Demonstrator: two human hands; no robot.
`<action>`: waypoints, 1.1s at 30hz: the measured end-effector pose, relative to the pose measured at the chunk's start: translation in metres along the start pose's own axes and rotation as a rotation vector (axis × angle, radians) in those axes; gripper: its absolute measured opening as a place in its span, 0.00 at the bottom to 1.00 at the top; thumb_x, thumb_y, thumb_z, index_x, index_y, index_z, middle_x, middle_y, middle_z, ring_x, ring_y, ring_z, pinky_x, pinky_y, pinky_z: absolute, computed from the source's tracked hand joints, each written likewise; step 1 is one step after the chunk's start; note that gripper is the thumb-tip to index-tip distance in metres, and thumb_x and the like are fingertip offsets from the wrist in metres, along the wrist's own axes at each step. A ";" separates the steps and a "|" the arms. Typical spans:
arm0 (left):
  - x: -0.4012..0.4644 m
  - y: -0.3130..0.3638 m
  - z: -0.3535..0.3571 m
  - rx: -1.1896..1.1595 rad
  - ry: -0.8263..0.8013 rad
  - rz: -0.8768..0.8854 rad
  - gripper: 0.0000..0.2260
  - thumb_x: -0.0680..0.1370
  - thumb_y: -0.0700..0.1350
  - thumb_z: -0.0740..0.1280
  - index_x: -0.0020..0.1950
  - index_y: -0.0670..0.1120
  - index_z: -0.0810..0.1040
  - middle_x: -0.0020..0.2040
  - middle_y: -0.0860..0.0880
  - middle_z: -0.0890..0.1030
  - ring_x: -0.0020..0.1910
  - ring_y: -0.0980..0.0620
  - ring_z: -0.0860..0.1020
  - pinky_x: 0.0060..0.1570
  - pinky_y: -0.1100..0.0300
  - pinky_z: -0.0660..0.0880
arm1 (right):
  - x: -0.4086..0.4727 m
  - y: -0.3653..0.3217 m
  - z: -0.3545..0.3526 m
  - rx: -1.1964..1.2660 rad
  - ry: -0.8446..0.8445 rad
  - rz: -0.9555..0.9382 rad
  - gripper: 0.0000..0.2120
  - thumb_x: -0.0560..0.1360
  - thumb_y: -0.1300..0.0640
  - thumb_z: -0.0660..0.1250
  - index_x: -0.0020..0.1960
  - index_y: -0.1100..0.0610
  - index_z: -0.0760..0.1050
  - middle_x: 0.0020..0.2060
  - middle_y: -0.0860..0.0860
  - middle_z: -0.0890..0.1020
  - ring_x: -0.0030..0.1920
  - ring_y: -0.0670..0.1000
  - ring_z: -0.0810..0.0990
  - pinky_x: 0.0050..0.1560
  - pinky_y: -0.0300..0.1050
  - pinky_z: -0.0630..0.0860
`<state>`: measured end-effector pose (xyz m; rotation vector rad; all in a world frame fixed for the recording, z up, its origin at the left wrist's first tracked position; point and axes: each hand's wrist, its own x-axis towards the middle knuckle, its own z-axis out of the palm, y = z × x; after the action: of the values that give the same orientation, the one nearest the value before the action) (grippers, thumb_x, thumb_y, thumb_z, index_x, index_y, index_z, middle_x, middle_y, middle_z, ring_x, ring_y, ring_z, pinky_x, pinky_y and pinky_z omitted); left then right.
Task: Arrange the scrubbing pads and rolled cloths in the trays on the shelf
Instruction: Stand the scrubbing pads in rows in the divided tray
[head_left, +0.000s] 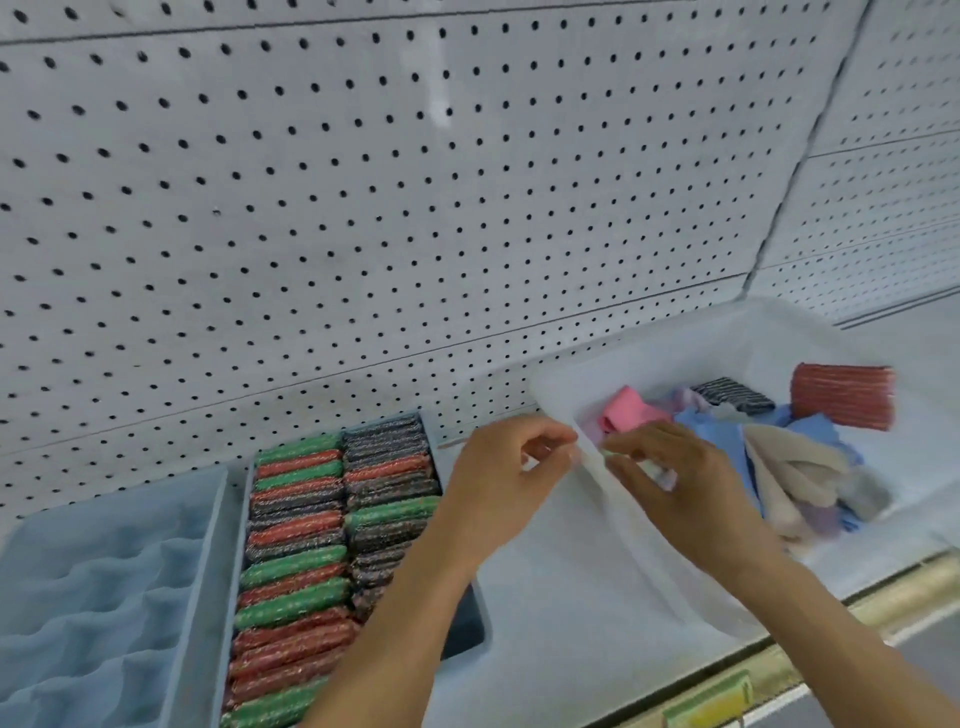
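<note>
Scrubbing pads (301, 540) in green, red and black stand on edge in two tight rows inside the blue tray (467, 631) at the shelf's (550, 623) front left, packed that way, I judge, so that more fit and each colour shows. Just left of it an empty divided tray (98, 603) with scalloped compartments sits at the front-left corner, probably meant for the rolled cloths. Those cloths (800, 467), pink, blue, beige and grey, lie loose and jumbled in a white bin (644, 358) toward the shelf's right side against the pegboard (415, 208), together with a stray black pad (732, 396) and a red pad (841, 396) leaning at the bin's far end. Both hands meet at the bin's near-left rim: the left hand (506, 478) has its fingers curled at the rim's outside, seemingly pinching it to steady the bin, while the right hand (675, 478) reaches inside with its fingers curled round something pale; blur keeps me from telling what. Sorting of the cloths seems barely started.
</note>
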<state>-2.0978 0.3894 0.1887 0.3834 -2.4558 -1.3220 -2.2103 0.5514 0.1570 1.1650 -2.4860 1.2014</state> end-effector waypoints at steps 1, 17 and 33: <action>0.017 0.008 0.017 -0.025 -0.023 0.010 0.05 0.76 0.45 0.69 0.51 0.50 0.83 0.45 0.56 0.84 0.44 0.61 0.80 0.50 0.64 0.76 | 0.004 0.015 -0.012 -0.012 0.001 0.044 0.06 0.72 0.58 0.73 0.45 0.48 0.81 0.40 0.44 0.80 0.41 0.46 0.78 0.42 0.41 0.72; 0.250 0.000 0.252 0.507 -0.361 -0.089 0.21 0.76 0.54 0.67 0.62 0.42 0.74 0.59 0.40 0.76 0.59 0.40 0.75 0.56 0.51 0.73 | 0.097 0.249 -0.129 -1.124 -0.271 0.231 0.24 0.64 0.52 0.74 0.59 0.49 0.74 0.56 0.48 0.74 0.57 0.53 0.71 0.50 0.46 0.68; 0.239 0.026 0.234 0.178 -0.140 -0.133 0.09 0.75 0.51 0.69 0.47 0.47 0.74 0.45 0.50 0.81 0.45 0.47 0.80 0.49 0.52 0.75 | 0.096 0.210 -0.133 -0.749 -0.095 0.319 0.10 0.79 0.48 0.59 0.48 0.55 0.66 0.40 0.50 0.76 0.40 0.55 0.75 0.36 0.45 0.68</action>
<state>-2.4118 0.4881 0.1265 0.5226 -2.7170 -1.2221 -2.4489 0.6707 0.1602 0.6459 -2.8496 0.1734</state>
